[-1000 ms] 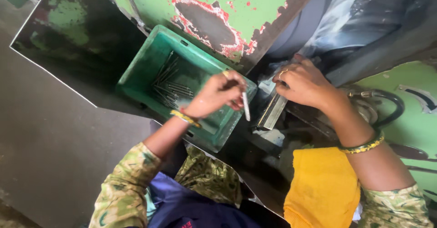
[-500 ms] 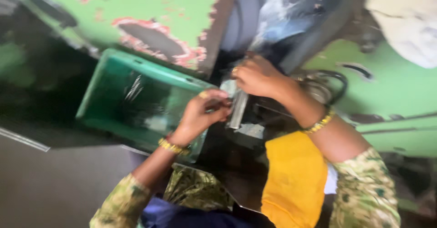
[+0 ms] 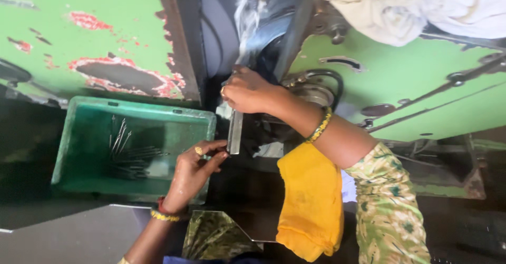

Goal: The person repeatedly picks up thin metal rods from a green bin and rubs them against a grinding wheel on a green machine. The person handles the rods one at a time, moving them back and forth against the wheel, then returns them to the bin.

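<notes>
Metal bar (image 3: 234,132), flat and grey, stands near upright just right of the green bin (image 3: 79,153), at the dark gap in the green machine (image 3: 421,85). Looks stiff steel, prob. heavy for its size, maybe oily and slick w/ hard edges, so best gripped at both ends, not the middle. Right hand (image 3: 247,91) sits on the bar's top end, fingers curled tight around it, up and right of the bin. Left hand (image 3: 192,172) is at the bar's bottom end by the bin's right wall, thumb and fingertips pinched on the lower corner. Inside the bin lie thin metal rods (image 3: 129,156), loose, pile of more than 10. Yellow cloth (image 3: 311,201) hangs right of the bin, below the right forearm; white cloth (image 3: 411,6) is bunched on top of the machine, far right of the bin. Vs. 0.5 s ago: left hand was higher, up near the right hand at the bar's top; now it's dropped to the lower end, and the bar reads more vertical. View is also sharper and swung left, more bin in frame.
</notes>
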